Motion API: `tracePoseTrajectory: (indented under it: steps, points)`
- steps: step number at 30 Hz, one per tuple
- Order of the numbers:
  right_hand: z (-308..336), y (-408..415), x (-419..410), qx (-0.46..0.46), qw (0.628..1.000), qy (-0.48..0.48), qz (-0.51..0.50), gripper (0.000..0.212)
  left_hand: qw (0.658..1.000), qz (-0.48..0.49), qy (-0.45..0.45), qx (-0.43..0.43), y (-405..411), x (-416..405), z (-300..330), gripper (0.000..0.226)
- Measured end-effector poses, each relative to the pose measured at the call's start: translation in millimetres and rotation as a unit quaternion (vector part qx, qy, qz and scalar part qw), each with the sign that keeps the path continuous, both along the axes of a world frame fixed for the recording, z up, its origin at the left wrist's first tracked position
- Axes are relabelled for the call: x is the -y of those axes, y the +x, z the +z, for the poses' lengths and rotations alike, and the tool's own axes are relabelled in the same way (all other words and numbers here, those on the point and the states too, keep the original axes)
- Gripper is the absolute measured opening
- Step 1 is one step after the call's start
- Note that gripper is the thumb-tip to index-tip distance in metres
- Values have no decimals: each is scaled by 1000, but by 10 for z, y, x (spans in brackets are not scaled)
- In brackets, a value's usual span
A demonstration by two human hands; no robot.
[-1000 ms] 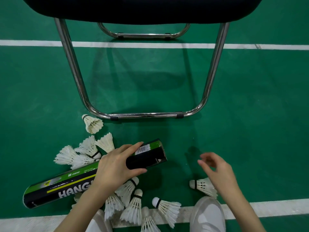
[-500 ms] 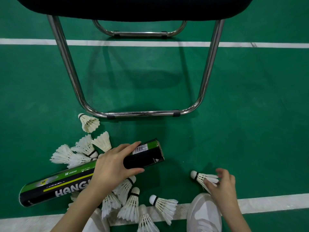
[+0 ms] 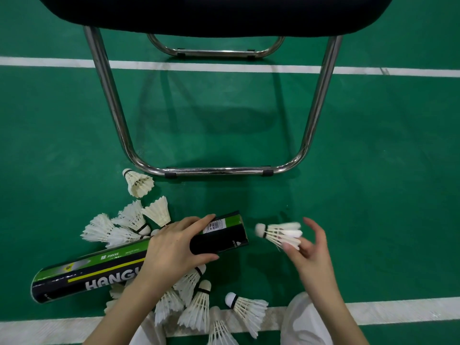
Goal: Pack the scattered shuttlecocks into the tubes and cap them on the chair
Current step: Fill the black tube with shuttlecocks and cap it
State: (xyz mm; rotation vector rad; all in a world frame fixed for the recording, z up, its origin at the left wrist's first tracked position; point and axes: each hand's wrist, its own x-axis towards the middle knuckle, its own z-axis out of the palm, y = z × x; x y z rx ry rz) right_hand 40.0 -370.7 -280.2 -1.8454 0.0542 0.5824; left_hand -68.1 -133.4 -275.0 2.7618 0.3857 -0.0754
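A long black and green shuttlecock tube (image 3: 82, 277) lies at a slant on the green floor, its right end raised. My left hand (image 3: 174, 250) grips the tube near that end. My right hand (image 3: 308, 255) pinches a white shuttlecock (image 3: 278, 232) by its feathers. It hangs just right of the tube's end, cork pointing at it. Several loose shuttlecocks lie in a cluster (image 3: 127, 224) behind the tube and another cluster (image 3: 199, 305) below my left hand. One lone shuttlecock (image 3: 138, 183) lies by the chair's foot.
A chair with a dark seat (image 3: 216, 13) and chrome tube frame (image 3: 214, 170) stands straight ahead. White court lines (image 3: 398, 70) cross the floor far and near. My white-clad knee (image 3: 303, 319) is at the bottom right.
My right hand has picked the shuttlecock up off the floor near my knee and carried it up and left toward the tube's end. The left hand keeps its grip on the tube.
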Motion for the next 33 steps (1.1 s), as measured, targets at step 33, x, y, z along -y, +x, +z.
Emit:
tracePoseTrajectory:
  steps: [33]
  points:
    - [44,-51,-483,34,975,64,208,15,1000,13,-10,19,-69,-92,-16,78]
